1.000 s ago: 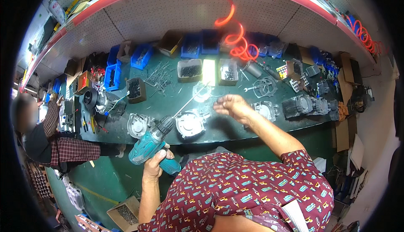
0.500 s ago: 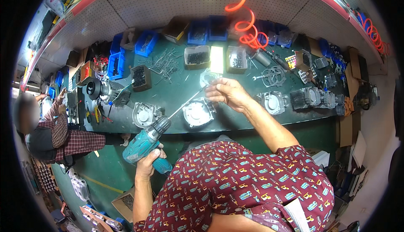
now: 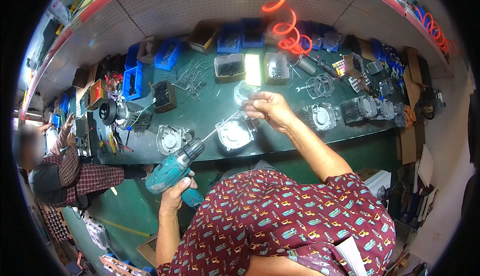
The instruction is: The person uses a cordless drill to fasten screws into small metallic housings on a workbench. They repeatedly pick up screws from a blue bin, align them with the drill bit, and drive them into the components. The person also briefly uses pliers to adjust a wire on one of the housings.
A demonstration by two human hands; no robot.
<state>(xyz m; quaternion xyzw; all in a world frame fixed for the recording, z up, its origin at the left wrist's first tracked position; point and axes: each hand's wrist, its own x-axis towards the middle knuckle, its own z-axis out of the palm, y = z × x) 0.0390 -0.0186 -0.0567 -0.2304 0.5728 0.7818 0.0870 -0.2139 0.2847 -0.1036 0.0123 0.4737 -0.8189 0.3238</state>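
Note:
My left hand [image 3: 175,193] is wrapped round the grip of a teal cordless drill [image 3: 169,172], held in front of the bench edge. A long thin bit [image 3: 219,128] points up and to the right from its chuck. At the bit's far end, the fingers of my right hand [image 3: 268,110] are pinched together; what they hold there is too small to make out. Below the bit lies a silver metal housing [image 3: 235,134] on the bench. Behind my right fingers is a pale round gasket-like part [image 3: 244,94]. Another silver housing [image 3: 170,139] sits to the left.
Further motor housings [image 3: 320,116] stand right on the green bench. At the back are screw boxes [image 3: 229,68], blue bins [image 3: 167,55] and loose rods [image 3: 192,78]. An orange coiled hose [image 3: 286,28] hangs above. Pliers [image 3: 113,142] lie left, near a co-worker [image 3: 65,176].
My view has shifted slightly, so the bench contents sit a little differently in it. Both hands keep nearly the same pose, the drill bit still reaching to my right fingers.

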